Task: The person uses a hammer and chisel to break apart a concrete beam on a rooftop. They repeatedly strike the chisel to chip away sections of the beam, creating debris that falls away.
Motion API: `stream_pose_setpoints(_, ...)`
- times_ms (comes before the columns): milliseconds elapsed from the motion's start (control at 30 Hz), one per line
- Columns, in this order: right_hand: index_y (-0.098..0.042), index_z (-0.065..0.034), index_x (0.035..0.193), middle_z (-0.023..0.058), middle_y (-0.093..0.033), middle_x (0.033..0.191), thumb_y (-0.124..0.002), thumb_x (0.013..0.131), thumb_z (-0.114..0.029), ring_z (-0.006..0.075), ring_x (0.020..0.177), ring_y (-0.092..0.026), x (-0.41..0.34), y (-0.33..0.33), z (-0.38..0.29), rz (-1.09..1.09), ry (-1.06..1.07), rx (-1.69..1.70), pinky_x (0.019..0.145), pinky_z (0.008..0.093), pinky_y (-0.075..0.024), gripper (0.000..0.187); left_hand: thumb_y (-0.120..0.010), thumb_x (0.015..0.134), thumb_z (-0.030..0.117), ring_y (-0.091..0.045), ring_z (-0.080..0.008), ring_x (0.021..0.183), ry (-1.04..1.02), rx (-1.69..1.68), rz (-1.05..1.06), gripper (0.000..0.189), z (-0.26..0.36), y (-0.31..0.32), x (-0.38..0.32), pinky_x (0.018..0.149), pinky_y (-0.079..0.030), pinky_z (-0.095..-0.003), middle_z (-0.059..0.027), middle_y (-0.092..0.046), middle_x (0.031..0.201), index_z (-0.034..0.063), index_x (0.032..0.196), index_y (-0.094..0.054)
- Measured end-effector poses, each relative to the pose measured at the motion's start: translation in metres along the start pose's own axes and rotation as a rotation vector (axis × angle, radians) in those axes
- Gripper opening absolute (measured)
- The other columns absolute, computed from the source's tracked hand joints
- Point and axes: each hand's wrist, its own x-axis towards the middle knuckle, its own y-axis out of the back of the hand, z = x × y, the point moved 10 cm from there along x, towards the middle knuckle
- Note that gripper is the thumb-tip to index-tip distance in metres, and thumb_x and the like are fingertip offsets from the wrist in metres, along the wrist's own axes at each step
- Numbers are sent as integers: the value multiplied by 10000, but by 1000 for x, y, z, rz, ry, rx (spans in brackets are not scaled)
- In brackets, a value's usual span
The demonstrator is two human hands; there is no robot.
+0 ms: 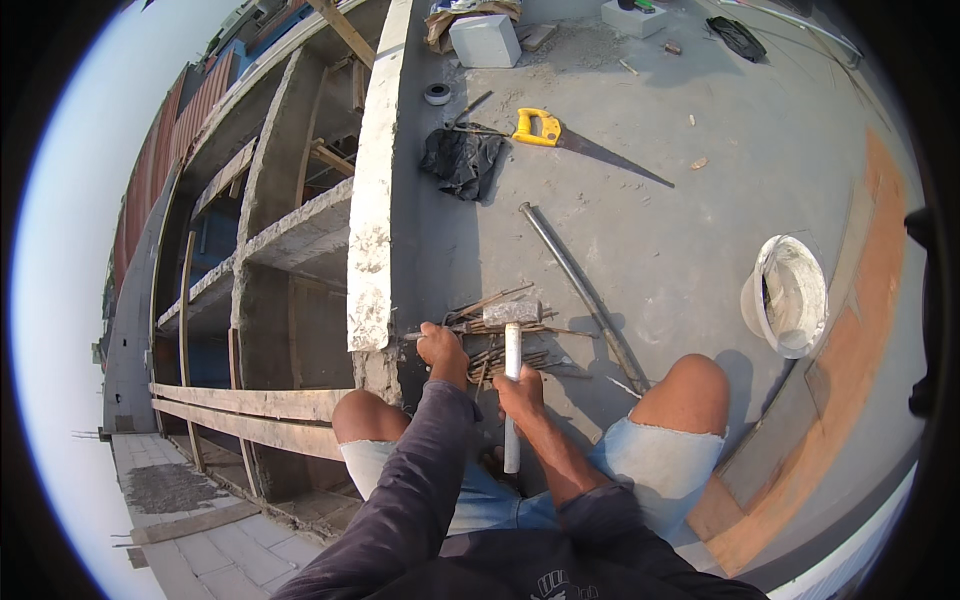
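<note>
My left hand (441, 347) is closed around a thin metal rod or chisel (412, 336), whose tip points at the low wall's broken end (377, 371). My right hand (520, 393) grips the white handle of a club hammer (512, 352); its blocky grey head is raised over rusty steel rods (487, 364) piled on the floor. The near end of the white-topped wall (372, 255) lies just beyond my left hand. A long metal pipe (577, 285) rests on the floor to the right of the hammer.
A hand saw with yellow handle (538, 127), a black plastic bag (463, 161) and a tape roll (437, 94) lie ahead. A white bucket (791, 296) and plywood strips (840, 375) are at right. Left of the wall, open concrete bays are crossed by wooden planks (247, 401).
</note>
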Motion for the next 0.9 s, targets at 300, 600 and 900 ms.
stream_pose_setpoints(300, -527, -1, 899, 81, -569, 669, -647, 852, -79, 180, 481, -578, -4, -13, -12, -65, 80, -128, 403, 384, -456, 150, -473, 1013, 362, -514, -231, 448, 133, -11, -116, 408, 12, -1, -18, 412, -374, -409, -101, -584, 684, 16, 817, -563)
stream_pose_setpoints(600, -526, -23, 912, 42, -516, 659, -678, 843, -53, 130, 480, -517, -6, -50, 0, -280, -67, -114, 378, 339, -431, 170, -474, 1031, 424, -532, -156, 599, 104, -343, -69, 381, 61, 76, 3, 470, -408, -310, -47, -589, 748, 82, 893, -569)
stream_pose_setpoints(900, -493, -41, 971, 17, -490, 646, -657, 875, -51, 111, 444, -484, -2, -4, -51, -251, -1, -2, 368, 308, -435, 190, -498, 1041, 523, -513, -151, 503, 16, -138, -463, 456, 52, -1, -62, 399, -338, -312, -28, -566, 700, 114, 847, -550)
